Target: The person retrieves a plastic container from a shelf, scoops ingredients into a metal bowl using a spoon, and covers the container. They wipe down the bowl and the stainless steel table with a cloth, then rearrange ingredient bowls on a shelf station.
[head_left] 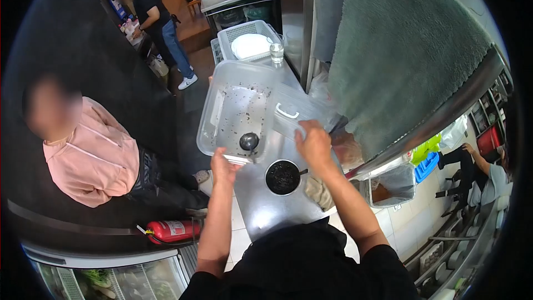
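My left hand [224,168] grips the near rim of a clear plastic food container [207,116], which tilts so its inside shows. Dark bits stick to its bottom and walls, and a metal ladle [249,141] rests inside at the near end. A clear lid [283,125] with a white handle lies at the container's right side. On that lid's near right edge, my right hand [313,143] has its fingers closed. Nearer to me, a round metal pot [283,161] of dark, wet-looking food stands on the steel counter [261,205], a handle sticking out to the right.
A folded cloth [318,193] lies right of the pot. Behind the container are a glass [276,53] and a white basket [226,39] holding a white item. A grey towel [400,61] hangs at right. A person in pink [91,153] stands left, near a fire extinguisher [173,230].
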Demonstrator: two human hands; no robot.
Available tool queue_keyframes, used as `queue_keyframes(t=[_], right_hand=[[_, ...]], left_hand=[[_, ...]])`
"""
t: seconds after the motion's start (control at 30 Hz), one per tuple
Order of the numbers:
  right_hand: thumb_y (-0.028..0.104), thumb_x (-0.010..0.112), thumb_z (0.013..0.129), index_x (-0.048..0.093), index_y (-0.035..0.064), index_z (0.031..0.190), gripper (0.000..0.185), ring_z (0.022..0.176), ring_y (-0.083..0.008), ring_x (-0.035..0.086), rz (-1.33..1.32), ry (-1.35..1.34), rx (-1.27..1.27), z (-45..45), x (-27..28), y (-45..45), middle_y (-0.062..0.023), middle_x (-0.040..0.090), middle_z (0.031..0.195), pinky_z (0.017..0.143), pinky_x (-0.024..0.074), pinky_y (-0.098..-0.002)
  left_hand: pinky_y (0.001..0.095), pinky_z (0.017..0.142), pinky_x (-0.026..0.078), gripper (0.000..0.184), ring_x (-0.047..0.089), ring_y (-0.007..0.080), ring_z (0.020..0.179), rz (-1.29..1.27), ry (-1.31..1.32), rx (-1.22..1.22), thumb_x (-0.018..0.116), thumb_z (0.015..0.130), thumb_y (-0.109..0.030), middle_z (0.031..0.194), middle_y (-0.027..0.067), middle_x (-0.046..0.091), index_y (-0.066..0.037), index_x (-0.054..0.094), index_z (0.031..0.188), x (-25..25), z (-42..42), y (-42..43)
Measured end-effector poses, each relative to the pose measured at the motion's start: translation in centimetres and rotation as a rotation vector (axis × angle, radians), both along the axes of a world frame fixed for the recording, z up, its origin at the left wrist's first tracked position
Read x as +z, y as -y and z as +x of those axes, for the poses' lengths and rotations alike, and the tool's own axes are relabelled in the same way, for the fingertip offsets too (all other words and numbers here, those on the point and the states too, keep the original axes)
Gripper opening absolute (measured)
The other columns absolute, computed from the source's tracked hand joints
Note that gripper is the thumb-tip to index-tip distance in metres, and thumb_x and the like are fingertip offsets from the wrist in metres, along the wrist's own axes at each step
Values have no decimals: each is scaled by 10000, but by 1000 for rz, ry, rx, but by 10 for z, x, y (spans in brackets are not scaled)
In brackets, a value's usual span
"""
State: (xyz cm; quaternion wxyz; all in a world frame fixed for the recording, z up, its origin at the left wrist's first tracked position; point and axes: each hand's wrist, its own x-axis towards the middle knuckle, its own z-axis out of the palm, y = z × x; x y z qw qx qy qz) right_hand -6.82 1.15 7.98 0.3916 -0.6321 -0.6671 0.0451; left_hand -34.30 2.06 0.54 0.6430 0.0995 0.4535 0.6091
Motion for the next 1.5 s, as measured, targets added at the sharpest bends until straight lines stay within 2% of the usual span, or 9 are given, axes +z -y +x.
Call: queue_keyframes(t=[0.33,0.57,0.77,0.8,0.87,1.0,1.27,1.33,1.5], right_hand=[[346,696,706,583,-21,1074,532,1024,-339,589,-443,-166,-498,78,-143,-78,-215,620,1054,882,465,-414],[366,741,678,653,-41,972,510,831,-262,655,-756,-409,-304,106,-188,-116,-235,655,916,734,498,-356],[251,687,756,569,-11,1005,380,778,-279,630,-152,-837,-540,119,-248,-174,-197,644,901,718,521,-417],[251,687,756,569,-11,1005,380,778,-279,630,-163,-829,-521,107,-225,-169,-197,644,901,718,521,-417],[86,552,812,552,24,837,67,619,-231,597,-123,-1629,-219,79,-144,-140,-127,625,754,575,501,-358],[147,536,883,517,29,1008,172,639,-201,612,-246,-1839,-181,74,-128,-136,-102,643,858,541,524,-334],[216,631,849,544,62,1086,296,649,-120,595,-501,-1700,210,56,-80,-128,-49,645,855,524,464,-221],[205,652,834,525,45,1135,364,628,-124,584,-515,-1571,314,49,-66,-130,-63,642,824,547,466,-238],[178,663,817,486,-1,1239,492,649,-120,593,-494,-1423,274,56,-39,-130,-74,656,817,587,474,-228]], left_hand=[[459,736,549,533,649,295,899,-158,-295,-255,487,822,-358,1103,191,588,16,459,1201,23,-72,-9],[267,399,374,375,583,168,568,-202,-414,-371,528,819,-365,825,65,630,-75,521,1057,20,-141,18],[273,438,423,421,581,147,620,-138,-713,-67,667,796,-334,805,58,580,-83,478,1076,31,-157,42],[280,468,456,419,588,147,654,-102,-783,90,680,792,-314,836,66,580,-83,475,1074,27,-159,43],[305,580,506,391,595,153,762,-97,-753,97,685,804,-285,914,67,586,-70,507,1078,26,-167,43],[312,726,496,381,577,159,890,-30,-720,37,618,872,-309,1006,42,602,-76,550,1166,30,-165,36],[349,857,453,631,568,209,1012,87,-581,-11,399,921,-556,1145,110,584,-45,472,1282,35,-112,-4],[369,941,405,690,518,246,1117,94,-240,-150,319,924,-589,1234,130,538,-37,428,1323,36,-98,-16],[373,965,387,702,494,237,1152,276,-203,-289,458,886,-540,1293,89,499,-56,349,1384,33,-74,-22]])
